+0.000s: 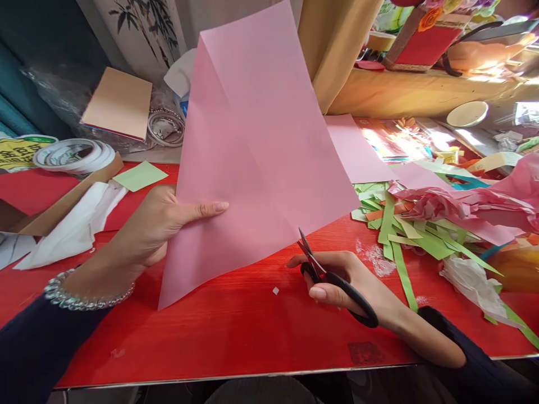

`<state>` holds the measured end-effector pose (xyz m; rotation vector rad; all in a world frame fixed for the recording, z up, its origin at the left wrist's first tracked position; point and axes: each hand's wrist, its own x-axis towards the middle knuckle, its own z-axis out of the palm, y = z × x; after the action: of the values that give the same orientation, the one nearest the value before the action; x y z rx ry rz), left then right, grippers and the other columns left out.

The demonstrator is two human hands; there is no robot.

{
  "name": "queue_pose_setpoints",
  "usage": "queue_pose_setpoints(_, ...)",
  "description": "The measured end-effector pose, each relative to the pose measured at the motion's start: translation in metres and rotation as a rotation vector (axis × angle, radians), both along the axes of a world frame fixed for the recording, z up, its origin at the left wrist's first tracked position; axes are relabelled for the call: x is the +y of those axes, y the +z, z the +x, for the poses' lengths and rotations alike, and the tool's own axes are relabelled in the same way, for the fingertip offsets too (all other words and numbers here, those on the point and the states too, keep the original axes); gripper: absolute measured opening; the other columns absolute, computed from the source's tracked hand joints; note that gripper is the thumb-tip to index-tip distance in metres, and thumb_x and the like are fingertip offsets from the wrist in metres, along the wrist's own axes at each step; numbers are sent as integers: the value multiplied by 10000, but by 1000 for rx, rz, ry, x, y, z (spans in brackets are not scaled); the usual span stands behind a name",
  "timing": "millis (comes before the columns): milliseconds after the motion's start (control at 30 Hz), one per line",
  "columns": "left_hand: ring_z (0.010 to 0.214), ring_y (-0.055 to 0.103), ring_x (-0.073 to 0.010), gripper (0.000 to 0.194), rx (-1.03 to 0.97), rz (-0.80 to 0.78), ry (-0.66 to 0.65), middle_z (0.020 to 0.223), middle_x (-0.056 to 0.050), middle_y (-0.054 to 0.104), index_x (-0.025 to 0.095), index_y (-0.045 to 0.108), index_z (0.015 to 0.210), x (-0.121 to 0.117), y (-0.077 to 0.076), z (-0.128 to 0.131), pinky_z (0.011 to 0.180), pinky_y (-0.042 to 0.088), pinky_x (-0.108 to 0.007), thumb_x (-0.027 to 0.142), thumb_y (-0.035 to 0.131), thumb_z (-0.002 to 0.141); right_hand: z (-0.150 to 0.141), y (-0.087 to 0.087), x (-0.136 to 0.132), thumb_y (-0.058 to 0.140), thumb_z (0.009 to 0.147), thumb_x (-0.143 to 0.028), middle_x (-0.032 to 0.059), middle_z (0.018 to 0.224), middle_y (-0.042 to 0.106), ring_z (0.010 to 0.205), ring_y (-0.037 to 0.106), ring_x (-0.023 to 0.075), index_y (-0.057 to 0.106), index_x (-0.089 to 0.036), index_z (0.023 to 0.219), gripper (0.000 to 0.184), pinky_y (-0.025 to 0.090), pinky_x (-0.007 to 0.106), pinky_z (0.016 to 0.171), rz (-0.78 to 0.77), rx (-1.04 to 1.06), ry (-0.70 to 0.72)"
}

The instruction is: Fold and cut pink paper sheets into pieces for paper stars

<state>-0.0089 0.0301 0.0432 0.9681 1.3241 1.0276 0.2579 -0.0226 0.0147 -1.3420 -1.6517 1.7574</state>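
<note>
A large sheet of pink paper (261,140) is held up above the red table, slightly bent. My left hand (168,219) is closed on its left side, thumb on the front face and fingers behind it, out of sight. My right hand (341,275) holds black-handled scissors (349,294) at the handles. The scissors' tips meet the lower edge of the sheet, blades nearly together; I cannot tell whether they have cut into it. A tiny pale paper scrap (275,290) lies on the table below the sheet.
Green paper strips (391,224), crumpled pink paper (455,207) and white tissue (475,286) lie at the right. Tape rolls (73,154), a light green paper piece (143,175) and a white cloth-like piece (67,230) are at the left. The red table (189,348) ends at a near edge.
</note>
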Motion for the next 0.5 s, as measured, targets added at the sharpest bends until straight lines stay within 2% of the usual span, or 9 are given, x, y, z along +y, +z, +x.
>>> queue_pose_setpoints(200,831,714,-204,350,-17,-22,-28,937,-57,741,160,711,940,-4,0,4,664,609,-267,222,842,622,-2,2,0,772,623,-541,-27,644,490,566,447,100,683,-137,1001,560,366,234,532,-16,-3,-25)
queue_pose_setpoints(500,853,711,-208,359,38,-17,-66,947,-54,741,180,708,957,-1,-4,1,693,607,-274,259,835,631,-6,3,-1,763,663,-495,-19,645,540,571,473,104,668,-137,960,476,366,233,541,-6,-8,-18)
